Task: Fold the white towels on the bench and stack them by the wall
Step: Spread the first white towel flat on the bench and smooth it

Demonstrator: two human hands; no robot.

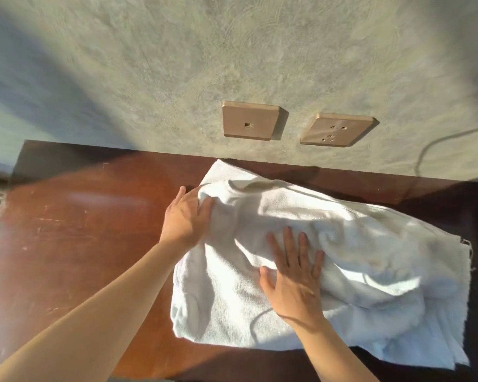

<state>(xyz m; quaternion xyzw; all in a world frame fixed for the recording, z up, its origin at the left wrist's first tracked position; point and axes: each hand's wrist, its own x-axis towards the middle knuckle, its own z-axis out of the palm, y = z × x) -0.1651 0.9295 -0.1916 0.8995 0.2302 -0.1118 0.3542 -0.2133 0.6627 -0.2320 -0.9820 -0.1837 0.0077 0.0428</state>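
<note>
Hands, left [186, 216] and right [293, 274], press flat on rumpled towel [370, 244].

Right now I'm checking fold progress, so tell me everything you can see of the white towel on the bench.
The white terry-cloth towel lies rumpled, not neatly folded, on the reddish-brown wooden bench, its far corner close to the grey wall. Its right edge looks frayed. The left hand touches its left edge, and the right hand presses flat on its middle, fingers spread.
</note>
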